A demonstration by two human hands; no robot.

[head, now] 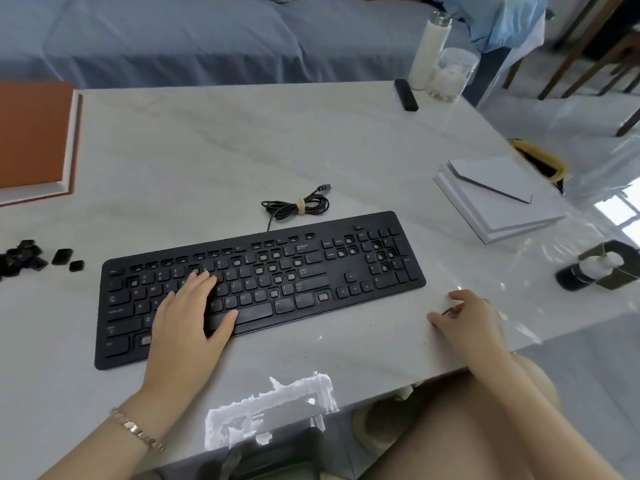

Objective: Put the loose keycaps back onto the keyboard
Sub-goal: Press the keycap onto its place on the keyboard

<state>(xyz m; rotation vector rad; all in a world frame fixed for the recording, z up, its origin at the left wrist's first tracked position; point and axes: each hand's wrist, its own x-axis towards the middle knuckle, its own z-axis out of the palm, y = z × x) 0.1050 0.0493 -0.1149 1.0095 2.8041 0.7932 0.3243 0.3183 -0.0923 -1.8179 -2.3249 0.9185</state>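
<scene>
The left grip (194, 313) lies spread flat on the flat black plastic keyboard (311, 282). The right grip (467, 318) rests loosely curled on the pale marble desk (242, 150), seemingly empty. The small black loose keycaps (26, 258) lie heaped between the left grip's nine and ten o'clock, nearer that hand, glossy and squarish.

A pale marble table (242, 140) stands before a blue-covered sofa (207, 39).

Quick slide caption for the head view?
Left hand lies flat on the keyboard, right hand rests on the table, loose keycaps piled at left.
</scene>
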